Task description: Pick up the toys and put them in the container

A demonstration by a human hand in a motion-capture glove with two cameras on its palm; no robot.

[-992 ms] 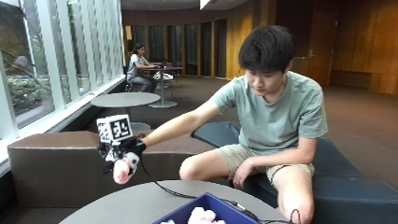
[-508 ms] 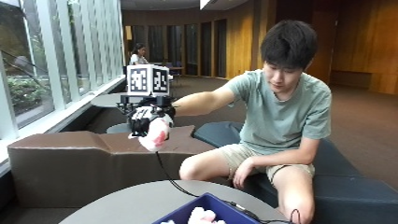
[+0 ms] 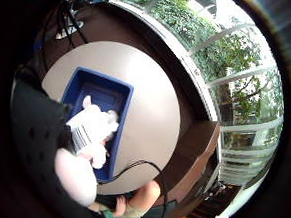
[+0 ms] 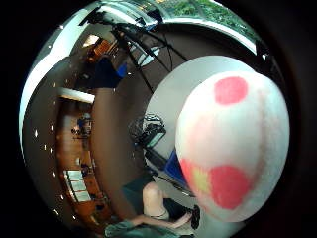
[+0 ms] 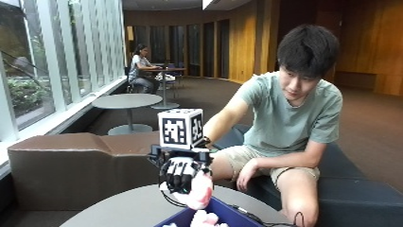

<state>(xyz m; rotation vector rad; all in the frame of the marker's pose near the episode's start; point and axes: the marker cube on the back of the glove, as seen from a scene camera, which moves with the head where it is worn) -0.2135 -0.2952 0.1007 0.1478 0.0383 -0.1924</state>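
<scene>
A seated person in a green T-shirt reaches a gloved right hand (image 5: 181, 174) over a round grey table (image 5: 126, 210), fingers curled around a white toy (image 5: 197, 191) with pink-red spots. The hand hangs fingers-down above the near edge of a blue container (image 5: 234, 216) at the table's six o'clock side in the outside view, the toy dangling just above the rim. A second pale plush toy (image 5: 203, 220) already lies inside the container, its top showing above the wall.

From the little-finger side of the palm, the container (image 3: 118, 98) is seen from above on the table (image 3: 151, 113), with the white plush (image 3: 97, 127) lying in it, towards the end nearest the person's knees. The grasped toy (image 3: 75, 176) bulges at the edge of the glove. A black cable (image 3: 139, 165) curls across the table beside the container.

From the thumb side, the spotted toy (image 4: 233, 148) fills much of the view, close against the palm, white with red and pink patches and a small yellow mark.

The person's bare left hand (image 5: 242, 171) rests on a thigh. A brown padded bench (image 5: 75, 163) stands behind the table at about ten o'clock, beside tall windows.
</scene>
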